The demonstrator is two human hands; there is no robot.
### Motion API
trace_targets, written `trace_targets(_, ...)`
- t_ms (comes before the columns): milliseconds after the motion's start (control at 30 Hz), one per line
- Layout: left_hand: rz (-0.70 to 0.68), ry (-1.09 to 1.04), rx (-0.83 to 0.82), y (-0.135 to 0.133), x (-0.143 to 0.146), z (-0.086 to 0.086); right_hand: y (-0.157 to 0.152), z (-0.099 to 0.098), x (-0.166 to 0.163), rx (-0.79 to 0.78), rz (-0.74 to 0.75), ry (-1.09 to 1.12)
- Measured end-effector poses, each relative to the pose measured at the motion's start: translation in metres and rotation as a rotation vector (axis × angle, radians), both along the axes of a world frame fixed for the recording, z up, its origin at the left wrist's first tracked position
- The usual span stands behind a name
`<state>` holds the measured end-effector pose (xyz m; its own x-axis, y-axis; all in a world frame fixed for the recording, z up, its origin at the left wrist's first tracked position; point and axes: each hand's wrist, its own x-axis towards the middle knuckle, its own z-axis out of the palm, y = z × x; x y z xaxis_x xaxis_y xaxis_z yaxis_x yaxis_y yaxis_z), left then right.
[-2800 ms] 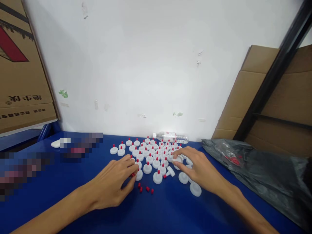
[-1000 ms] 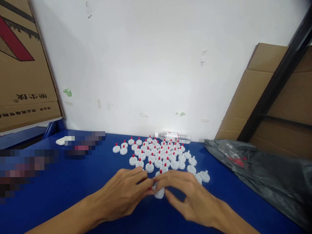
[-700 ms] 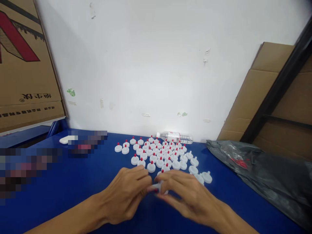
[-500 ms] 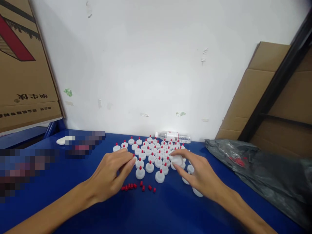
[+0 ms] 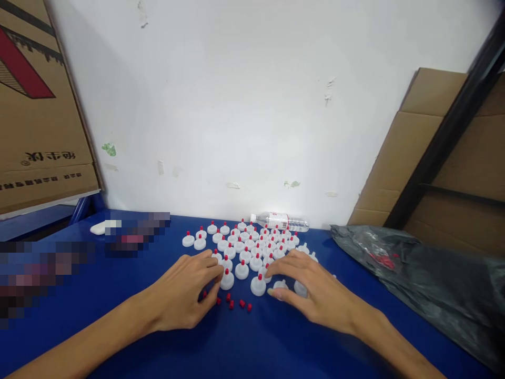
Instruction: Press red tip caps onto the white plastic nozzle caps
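Observation:
My left hand [image 5: 189,292] is low over the table's left-middle, fingers curled down and thumb a little apart from them. It hovers by small red caps [image 5: 231,304], partly hiding some. My right hand [image 5: 315,287] arches with thumb and fingers apart around a white nozzle lid [image 5: 281,284] that has no red cap. Another uncapped white lid [image 5: 300,288] is partly under its fingers. Between and beyond the hands stand many white lids with red-capped nozzles, the nearest lid [image 5: 258,286] just left of my right fingertips.
A clear plastic bottle [image 5: 280,221] lies against the wall behind the lids. Grey plastic sheeting [image 5: 418,284] covers the table's right side, with red pieces [image 5: 382,260] in a clear bag. A white object [image 5: 98,228] lies far left. Cardboard [image 5: 43,116] stands at left.
My right hand has let go of a white lid, which now stands on the table under it, and the fingers have moved slightly nearer me. My left hand has lowered toward the red caps.

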<state>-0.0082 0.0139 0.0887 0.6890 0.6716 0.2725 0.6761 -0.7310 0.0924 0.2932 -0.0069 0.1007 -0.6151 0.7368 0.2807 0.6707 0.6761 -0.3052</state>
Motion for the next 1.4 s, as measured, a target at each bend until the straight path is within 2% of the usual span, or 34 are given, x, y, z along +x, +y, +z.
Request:
trace_targets(167,-0.033,-0.118,0.090,0.000,0.000,-0.002,-0.004,-0.007,-0.013,0.010,0.113,-0.057)
trace_targets(333,-0.124,-0.267,0.213,-0.008,0.006,-0.005,-0.005,-0.014,-0.017,0.140,0.087,0.091)
trace_targets(400,-0.154,-0.284,0.210,-0.014,0.013,-0.006,-0.008,-0.017,-0.022,0.161,0.128,0.128)
trace_targets(567,-0.175,-0.116,0.149,-0.025,0.025,-0.008,-0.017,-0.026,-0.039,0.227,0.302,0.281)
trace_targets(700,-0.281,-0.013,0.206,-0.025,0.026,-0.011,-0.021,-0.029,-0.046,0.242,0.324,0.331)
trace_targets(767,-0.309,-0.025,0.170,-0.025,0.026,-0.011,-0.020,-0.027,-0.049,0.273,0.352,0.292)
trace_targets(900,-0.243,-0.156,-0.019,-0.026,0.026,-0.010,-0.013,-0.021,-0.047,0.506,0.382,0.186)
trace_targets(1000,-0.149,-0.285,-0.070,-0.020,0.018,-0.006,-0.007,-0.018,-0.037,0.686,0.326,0.110)
trace_targets(1067,-0.061,-0.306,-0.085,-0.011,0.009,-0.003,-0.003,-0.018,-0.028,0.617,0.244,0.130)
trace_targets(1133,-0.002,-0.214,-0.060,-0.002,0.002,0.000,-0.002,-0.020,-0.023,0.419,0.158,0.168)
trace_targets(1200,0.029,-0.102,-0.039,0.005,-0.002,0.000,-0.002,-0.022,-0.023,0.261,0.132,0.144)
trace_targets(1333,0.058,0.004,-0.058,0.004,0.000,-0.001,-0.002,-0.021,-0.025,0.200,0.189,-0.012)
trace_targets(1400,0.068,0.026,-0.072,0.002,0.002,-0.001,-0.001,-0.019,-0.023,0.206,0.137,-0.028)
